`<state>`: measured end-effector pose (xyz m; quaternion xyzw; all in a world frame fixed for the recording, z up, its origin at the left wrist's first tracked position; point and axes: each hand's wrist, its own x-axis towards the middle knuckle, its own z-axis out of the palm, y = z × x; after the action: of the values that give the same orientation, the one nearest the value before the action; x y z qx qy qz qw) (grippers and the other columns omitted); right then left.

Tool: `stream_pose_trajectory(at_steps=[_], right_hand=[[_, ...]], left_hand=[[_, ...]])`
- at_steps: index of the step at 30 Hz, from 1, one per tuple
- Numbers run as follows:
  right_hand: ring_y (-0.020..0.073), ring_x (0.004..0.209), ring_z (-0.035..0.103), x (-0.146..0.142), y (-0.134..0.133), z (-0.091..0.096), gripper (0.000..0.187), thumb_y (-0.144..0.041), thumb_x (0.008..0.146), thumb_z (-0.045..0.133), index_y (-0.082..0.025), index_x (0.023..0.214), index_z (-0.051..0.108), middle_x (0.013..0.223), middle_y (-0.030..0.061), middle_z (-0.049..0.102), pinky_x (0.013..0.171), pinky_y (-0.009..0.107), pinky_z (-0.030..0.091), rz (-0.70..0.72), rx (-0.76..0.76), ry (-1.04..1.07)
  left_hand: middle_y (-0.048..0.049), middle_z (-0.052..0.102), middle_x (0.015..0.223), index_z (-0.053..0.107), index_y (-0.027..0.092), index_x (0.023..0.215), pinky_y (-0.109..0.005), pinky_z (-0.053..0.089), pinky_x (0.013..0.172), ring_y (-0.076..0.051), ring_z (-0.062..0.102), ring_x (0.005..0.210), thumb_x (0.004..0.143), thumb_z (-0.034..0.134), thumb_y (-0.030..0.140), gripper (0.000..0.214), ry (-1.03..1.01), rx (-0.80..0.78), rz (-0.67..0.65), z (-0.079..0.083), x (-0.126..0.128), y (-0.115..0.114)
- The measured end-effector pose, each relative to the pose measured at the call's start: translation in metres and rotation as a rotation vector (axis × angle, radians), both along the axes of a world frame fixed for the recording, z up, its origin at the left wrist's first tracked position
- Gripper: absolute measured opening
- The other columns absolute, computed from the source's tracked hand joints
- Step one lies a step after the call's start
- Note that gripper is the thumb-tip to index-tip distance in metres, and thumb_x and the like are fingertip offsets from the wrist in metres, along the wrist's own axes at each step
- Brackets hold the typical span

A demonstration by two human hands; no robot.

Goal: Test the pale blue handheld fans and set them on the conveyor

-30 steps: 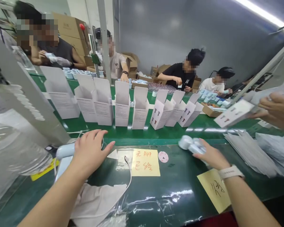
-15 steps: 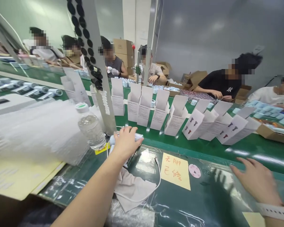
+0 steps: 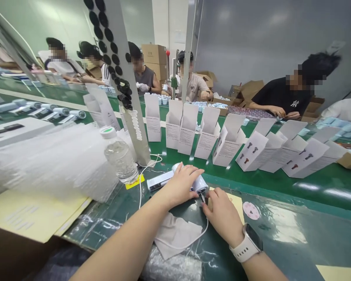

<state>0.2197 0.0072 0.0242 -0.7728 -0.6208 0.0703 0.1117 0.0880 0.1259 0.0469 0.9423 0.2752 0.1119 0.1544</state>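
My left hand (image 3: pixel 181 185) is closed over a small pale blue and white device (image 3: pixel 199 183) lying on the green table (image 3: pixel 280 238). My right hand (image 3: pixel 222 214), with a white watch (image 3: pixel 247 244) on the wrist, pinches the plug end of a white cable (image 3: pixel 190 242) right at the device's end. A white flat unit (image 3: pixel 160 180) lies just left of the device. A grey cloth (image 3: pixel 175 234) lies under the cable. A yellow note (image 3: pixel 236 201) is partly hidden by my right hand.
A water bottle (image 3: pixel 119 156) and a bubble-wrap bundle (image 3: pixel 46 164) stand at the left. A row of open white cartons (image 3: pixel 204 134) lines the green belt (image 3: pixel 310 185). A grey post with black dots (image 3: pixel 128 89) rises beside the bottle. Several people work across the belt.
My left hand has drawn the device rightward along the table. My right hand has come in from the right, no longer spread flat, and now pinches the cable plug at the device.
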Motion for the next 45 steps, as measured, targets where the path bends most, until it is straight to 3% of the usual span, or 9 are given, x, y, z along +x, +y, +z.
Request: stream_pose_trajectory(at_steps=[5,8,13,16,22,26,29,38,45], right_hand=[[0.0266,0.085,0.064,0.005,-0.003,-0.002,0.006,-0.016,0.088,0.055,-0.018,0.085,0.059,0.094,0.0111,0.063,0.073,0.036,0.048,-0.029,-0.063,-0.046],[0.0258,0.088,0.063,0.002,-0.002,-0.001,0.011,-0.010,0.086,0.052,-0.018,0.084,0.060,0.096,0.0111,0.062,0.073,0.033,0.046,-0.014,-0.063,-0.034],[0.0214,0.078,0.061,0.002,-0.002,0.001,0.018,-0.003,0.079,0.050,-0.018,0.074,0.058,0.092,0.0095,0.061,0.067,0.031,0.044,-0.013,-0.075,0.024],[0.0205,0.079,0.059,0.004,-0.003,0.002,0.021,-0.001,0.075,0.050,-0.019,0.067,0.054,0.088,0.0080,0.058,0.067,0.030,0.041,-0.008,-0.063,0.082],[0.0157,0.070,0.052,0.009,-0.001,0.000,0.028,0.002,0.071,0.052,-0.021,0.061,0.040,0.079,0.0022,0.054,0.061,0.027,0.036,0.003,-0.053,0.245],[0.0145,0.069,0.048,0.015,0.000,-0.001,0.031,0.003,0.070,0.052,-0.022,0.061,0.037,0.076,0.0002,0.050,0.062,0.026,0.034,0.019,-0.037,0.342],[0.0151,0.069,0.046,0.016,0.000,-0.001,0.032,0.004,0.070,0.052,-0.022,0.061,0.036,0.075,0.0000,0.049,0.063,0.027,0.033,0.029,-0.025,0.396],[0.0140,0.062,0.050,0.009,-0.002,-0.001,0.025,0.002,0.071,0.054,-0.021,0.067,0.046,0.065,-0.0035,0.053,0.058,0.025,0.035,0.162,-0.040,0.679],[0.0149,0.071,0.058,-0.001,-0.003,-0.008,0.027,0.001,0.077,0.051,-0.019,0.094,0.057,0.077,-0.0011,0.061,0.065,0.025,0.045,0.210,-0.035,0.858]], left_hand=[[-0.0206,0.051,0.142,0.064,0.015,0.096,-0.050,0.035,0.112,-0.038,0.041,0.138,0.064,0.084,0.037,0.043,0.104,-0.003,0.299,0.014,-0.013,0.007],[-0.0218,0.043,0.151,0.067,0.015,0.083,-0.048,0.039,0.109,-0.040,0.037,0.141,0.070,0.080,0.040,0.031,0.209,-0.032,0.360,0.024,-0.020,0.004],[-0.0256,0.043,0.150,0.074,0.013,0.104,-0.053,0.037,0.109,-0.045,0.041,0.138,0.074,0.074,0.051,0.048,0.418,-0.014,0.333,0.025,-0.019,-0.006],[-0.0273,0.038,0.152,0.071,0.012,0.115,-0.054,0.030,0.112,-0.045,0.035,0.141,0.075,0.074,0.050,0.056,0.430,0.009,0.329,0.018,-0.011,-0.005],[-0.0186,0.050,0.141,0.068,0.017,0.106,-0.049,0.037,0.103,-0.038,0.048,0.128,0.069,0.079,0.046,0.048,0.313,0.026,0.398,0.011,-0.005,0.003],[-0.0161,0.060,0.125,0.058,0.017,0.113,-0.048,0.039,0.096,-0.035,0.053,0.117,0.068,0.079,0.031,0.052,0.325,0.051,0.456,0.013,-0.007,0.005],[-0.0173,0.062,0.121,0.059,0.017,0.109,-0.047,0.039,0.094,-0.037,0.053,0.116,0.064,0.082,0.030,0.052,0.345,0.046,0.461,0.013,-0.010,0.008],[-0.0165,0.059,0.118,0.062,0.018,0.100,-0.052,0.033,0.104,-0.039,0.053,0.115,0.055,0.088,0.034,0.055,0.319,0.055,0.456,0.011,-0.009,0.007],[-0.0148,0.054,0.118,0.061,0.018,0.090,-0.050,0.037,0.100,-0.040,0.052,0.114,0.049,0.091,0.028,0.052,0.254,0.049,0.425,0.009,-0.004,0.000]])
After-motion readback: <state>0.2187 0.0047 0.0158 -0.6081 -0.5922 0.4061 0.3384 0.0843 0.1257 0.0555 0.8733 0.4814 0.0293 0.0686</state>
